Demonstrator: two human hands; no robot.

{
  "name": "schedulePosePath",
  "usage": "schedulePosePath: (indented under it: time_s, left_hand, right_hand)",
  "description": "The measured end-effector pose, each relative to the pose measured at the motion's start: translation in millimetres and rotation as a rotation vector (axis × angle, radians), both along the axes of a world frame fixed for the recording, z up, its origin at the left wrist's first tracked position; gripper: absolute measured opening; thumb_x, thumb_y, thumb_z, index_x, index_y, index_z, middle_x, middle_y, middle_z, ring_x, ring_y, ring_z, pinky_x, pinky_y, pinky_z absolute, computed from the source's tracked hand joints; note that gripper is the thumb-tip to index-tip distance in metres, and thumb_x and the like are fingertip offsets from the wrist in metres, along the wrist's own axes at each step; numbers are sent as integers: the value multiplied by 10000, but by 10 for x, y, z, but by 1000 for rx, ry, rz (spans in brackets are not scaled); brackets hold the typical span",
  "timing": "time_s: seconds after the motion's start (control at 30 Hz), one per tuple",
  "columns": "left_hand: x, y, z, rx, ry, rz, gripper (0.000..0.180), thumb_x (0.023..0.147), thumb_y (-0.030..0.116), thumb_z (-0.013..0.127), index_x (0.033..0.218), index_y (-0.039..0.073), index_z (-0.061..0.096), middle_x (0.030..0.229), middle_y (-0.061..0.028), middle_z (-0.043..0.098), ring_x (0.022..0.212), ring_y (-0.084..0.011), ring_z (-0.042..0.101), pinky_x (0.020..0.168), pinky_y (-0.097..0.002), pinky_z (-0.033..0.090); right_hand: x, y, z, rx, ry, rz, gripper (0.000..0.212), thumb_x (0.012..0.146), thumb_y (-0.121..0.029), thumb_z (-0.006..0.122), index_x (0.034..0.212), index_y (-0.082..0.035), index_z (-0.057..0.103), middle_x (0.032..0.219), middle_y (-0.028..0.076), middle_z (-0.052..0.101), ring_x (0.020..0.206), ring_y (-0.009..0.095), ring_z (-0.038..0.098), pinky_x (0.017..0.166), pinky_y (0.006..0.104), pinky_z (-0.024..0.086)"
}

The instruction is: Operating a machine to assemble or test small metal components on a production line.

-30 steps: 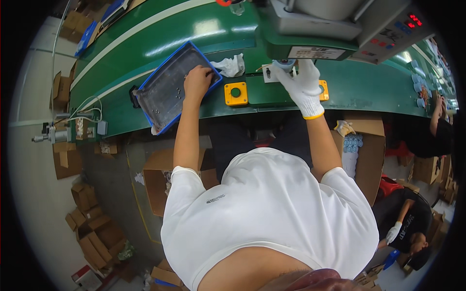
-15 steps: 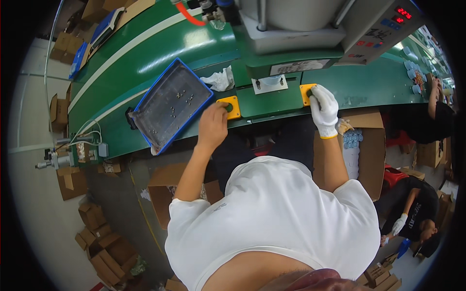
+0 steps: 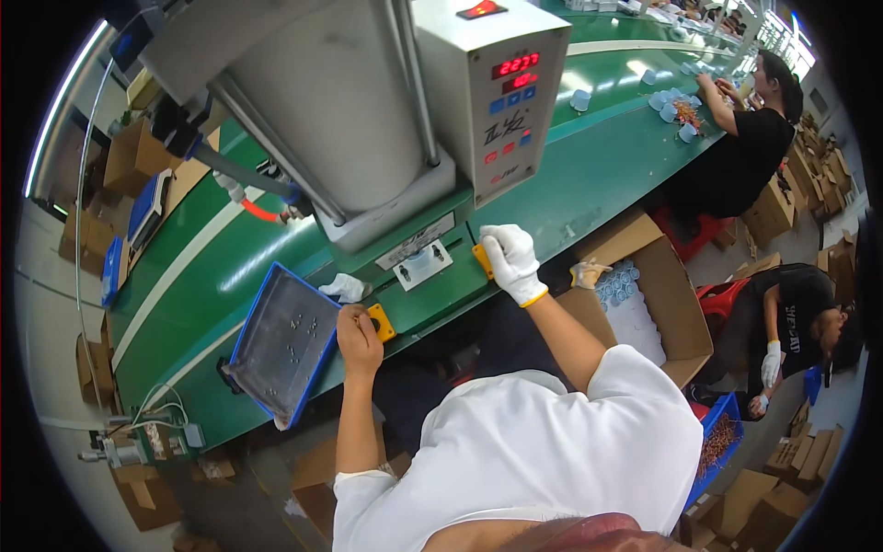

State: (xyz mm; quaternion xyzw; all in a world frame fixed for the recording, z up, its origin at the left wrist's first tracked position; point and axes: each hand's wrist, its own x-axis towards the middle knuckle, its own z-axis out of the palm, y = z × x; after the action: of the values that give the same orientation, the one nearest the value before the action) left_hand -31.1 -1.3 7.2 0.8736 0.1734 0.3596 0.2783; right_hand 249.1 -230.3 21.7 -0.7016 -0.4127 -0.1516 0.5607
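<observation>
My bare left hand (image 3: 359, 339) is loosely closed, knuckles up, beside a yellow button plate (image 3: 381, 322) and the corner of the blue tray. The plate's dark round button shows past my fingers. My right hand (image 3: 511, 261), in a white knit glove, is curled into a fist at the right-hand yellow button plate (image 3: 482, 261) and covers part of it. I see nothing held in either hand. Between the plates, under the press head, a pale metal block (image 3: 423, 267) carries dark screws. The blue-rimmed tray (image 3: 248, 322) holds several small metal parts.
A grey press (image 3: 322, 129) with a lit control box (image 3: 501, 101) towers over the bench (image 3: 589, 198). A crumpled white cloth (image 3: 345, 287) lies behind my left hand. An open carton (image 3: 676, 313) with pale blue cups stands at my right. Two co-workers sit on the right.
The view has swung to the right and up, so more of the press and bench shows. My left hand has slid off its button toward the tray; my right stays at its plate.
</observation>
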Motion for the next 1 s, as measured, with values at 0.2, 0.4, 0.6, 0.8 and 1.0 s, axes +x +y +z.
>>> schedulePosePath:
  time_s: [0.2,0.4,0.6,0.8,1.0]
  left_hand:
    - [465,-15,138,-312,23,40,194,1113,146,545,1049,-29,598,938,-208,647,872,-394,640,812,-446,509]
    - [466,-67,221,-223,107,108,205,1117,165,559,1094,-33,609,940,-188,690,860,-338,665,815,-428,522]
    - [414,-56,280,-239,36,92,129,1027,89,701,1100,-15,722,1006,-163,758,913,-281,758,714,-356,584]
    - [398,-56,209,-285,-76,56,183,1019,61,716,1172,-32,757,1024,-138,795,899,-216,769,751,-319,587]
    - [441,-27,446,-247,-47,22,130,958,95,783,1035,-10,784,974,-172,776,870,-307,752,801,-379,574]
  right_hand:
    - [36,-30,-118,5,28,5,212,1021,-193,643,1076,-23,755,1012,167,769,965,387,723,878,472,569]
    - [75,-49,-168,6,-131,42,241,995,-208,606,1061,-19,740,1015,178,758,972,410,717,886,487,566]
    - [17,24,-91,51,-135,34,296,1027,-283,566,981,-29,712,942,154,740,883,407,702,836,474,560]
    - [-24,-13,-252,103,-100,33,339,1081,-324,549,1037,-38,727,1016,146,756,963,382,716,898,464,566]
    - [3,14,-311,100,-79,48,296,1082,-282,549,1043,-47,725,1062,158,743,1012,371,706,931,461,555]
